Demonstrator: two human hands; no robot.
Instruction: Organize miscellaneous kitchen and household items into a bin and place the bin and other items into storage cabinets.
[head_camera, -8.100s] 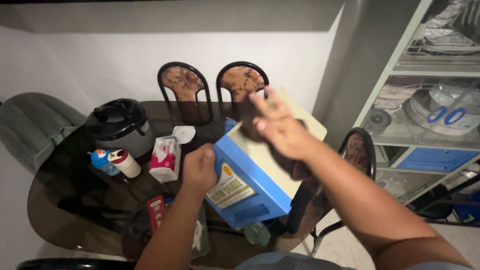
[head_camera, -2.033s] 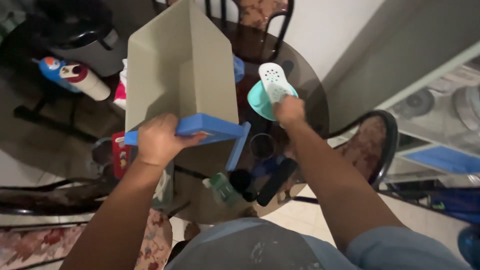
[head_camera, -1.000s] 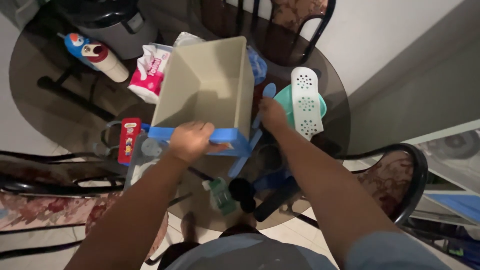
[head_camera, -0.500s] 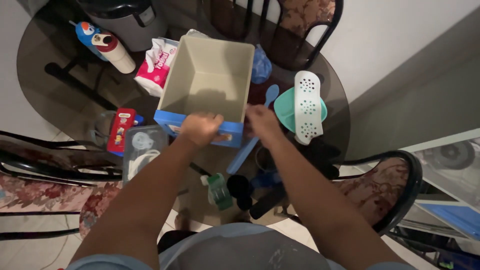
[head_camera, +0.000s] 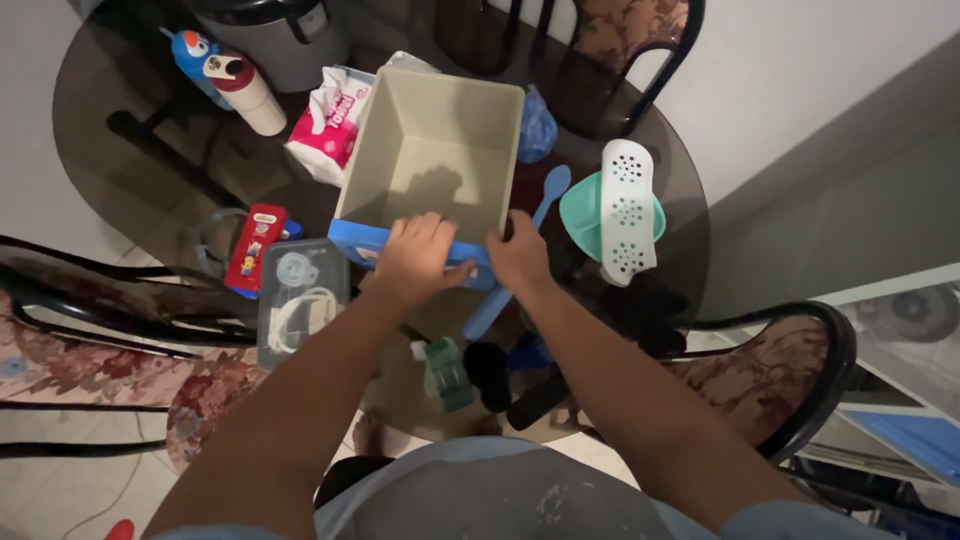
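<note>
Head view: your left hand (head_camera: 415, 262) has its fingers (head_camera: 425, 232) curled over the blue front edge of the beige plastic drawer with the blue front (head_camera: 432, 170), gripping it; your right hand (head_camera: 517, 255) clasps the same front at its right corner. The drawer sits open side up on the dark glass surface (head_camera: 120, 160). A blue plastic spoon (head_camera: 530, 235) lies just right of it, near a teal bowl (head_camera: 578, 210).

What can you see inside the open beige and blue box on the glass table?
The box shows only bare beige walls and floor with a shadow. The left hand and right hand grip its blue front, covering that edge and hiding the near inside wall.
</note>
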